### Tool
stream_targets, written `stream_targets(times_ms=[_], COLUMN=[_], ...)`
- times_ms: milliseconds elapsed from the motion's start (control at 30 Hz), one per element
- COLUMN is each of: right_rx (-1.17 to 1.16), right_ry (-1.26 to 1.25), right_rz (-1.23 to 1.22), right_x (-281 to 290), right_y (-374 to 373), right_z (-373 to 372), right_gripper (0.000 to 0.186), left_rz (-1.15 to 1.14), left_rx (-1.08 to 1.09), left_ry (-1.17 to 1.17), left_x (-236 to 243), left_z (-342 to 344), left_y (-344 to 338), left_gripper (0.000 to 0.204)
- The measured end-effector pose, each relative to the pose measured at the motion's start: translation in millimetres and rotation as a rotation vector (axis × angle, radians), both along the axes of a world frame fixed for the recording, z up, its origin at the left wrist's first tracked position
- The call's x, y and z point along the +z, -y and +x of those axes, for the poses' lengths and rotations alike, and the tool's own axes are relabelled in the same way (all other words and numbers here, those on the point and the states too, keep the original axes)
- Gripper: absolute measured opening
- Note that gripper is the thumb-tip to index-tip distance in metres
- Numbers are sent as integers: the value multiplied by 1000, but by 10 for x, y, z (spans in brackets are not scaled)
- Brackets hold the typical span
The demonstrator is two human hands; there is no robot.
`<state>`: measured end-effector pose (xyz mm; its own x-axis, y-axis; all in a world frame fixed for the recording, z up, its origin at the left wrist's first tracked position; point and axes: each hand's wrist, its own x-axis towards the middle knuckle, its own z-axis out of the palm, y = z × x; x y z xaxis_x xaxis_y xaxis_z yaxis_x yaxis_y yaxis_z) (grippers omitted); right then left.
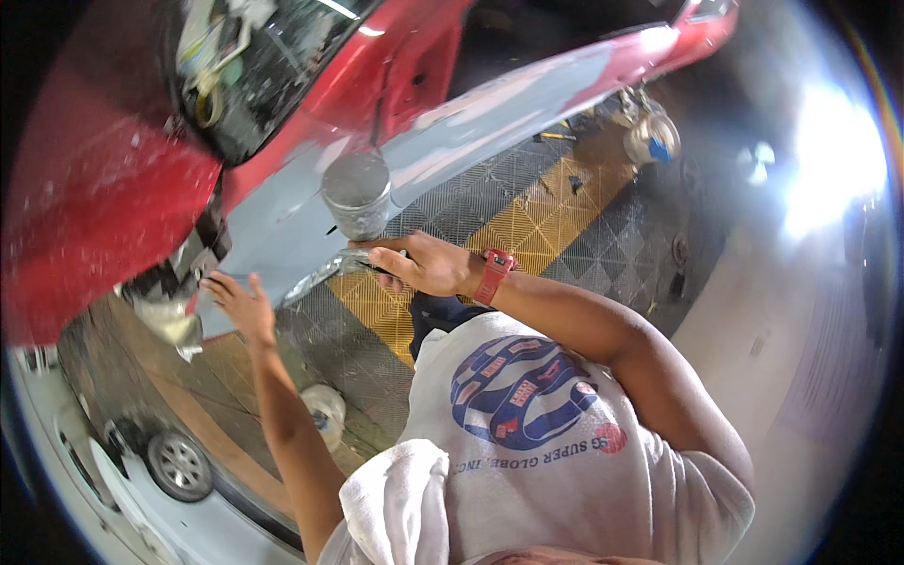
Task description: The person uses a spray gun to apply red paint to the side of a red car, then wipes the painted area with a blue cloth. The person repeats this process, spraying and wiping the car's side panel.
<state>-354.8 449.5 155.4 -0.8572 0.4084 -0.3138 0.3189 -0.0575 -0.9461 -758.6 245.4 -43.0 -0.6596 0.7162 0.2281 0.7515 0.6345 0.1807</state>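
My right hand [428, 264] is closed around a spray gun [330, 268] with a shiny silver body. A round translucent cup [358, 198] sits on top of the gun, greyish inside. Beyond it is the side of a red car, with a grey-coated door panel [499, 113] showing patchy pale areas. My left hand [243, 306] holds nothing; its fingers are spread beside the lower end of the grey panel, near an exposed dark gap. Whether its fingertips touch the car I cannot tell.
Black and yellow floor tiles [527, 217] lie below. A tub with a blue patch [652, 139] stands near the car's far end, and a whitish bucket [323, 414] is by my left forearm. A white car [188, 518] is at lower left. Bright light glares at right.
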Motion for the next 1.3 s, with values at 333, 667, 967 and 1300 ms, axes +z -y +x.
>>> stream_targets(times_ms=[333, 667, 967, 1300], right_rx=[-629, -966, -1184, -1309], right_ry=[-104, -241, -253, -313], right_rz=[47, 114, 76, 213], right_x=[-185, -313, -484, -180], right_y=[-393, -1072, -2379, -3678], right_z=[1414, 2849, 3822, 4879], right_gripper=[63, 75, 60, 63], left_rz=[-341, -437, -356, -420], left_rx=[-830, -1209, -1258, -1255], left_ry=[-242, -379, -428, -666], left_x=[245, 843, 997, 1238], left_z=[2030, 3589, 5343, 6741], left_y=[-2087, -4051, -5753, -7077], left_gripper=[97, 104, 109, 107])
